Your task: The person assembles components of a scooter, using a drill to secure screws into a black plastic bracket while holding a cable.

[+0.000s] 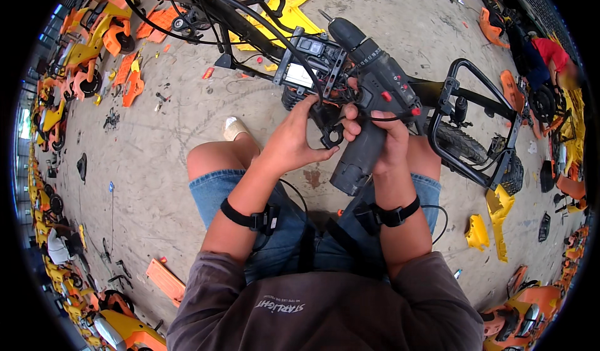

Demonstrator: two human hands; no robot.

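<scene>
My right hand (392,140) is wrapped round the handle of a black cordless drill (369,157) with red buttons. The drill tilts, its chuck and thin bit pointing up and to the left over the frame. My left hand (289,140) grips a black bracket (326,123) with a hook-like lower end; its thumb reaches toward that end and some fingers are hidden behind. Just beyond both hands is an opened electronics compartment (307,60) with exposed wires, mounted on the black frame of a stripped scooter (240,32). The drill body covers part of the frame.
A black tubular rack (481,101) and a knobby tyre (459,142) stand to the right. Yellow panels (294,4) and orange pieces (132,85) lie on the concrete floor. Scooters (94,45) line the left side. Another person (550,57) bends down at far right.
</scene>
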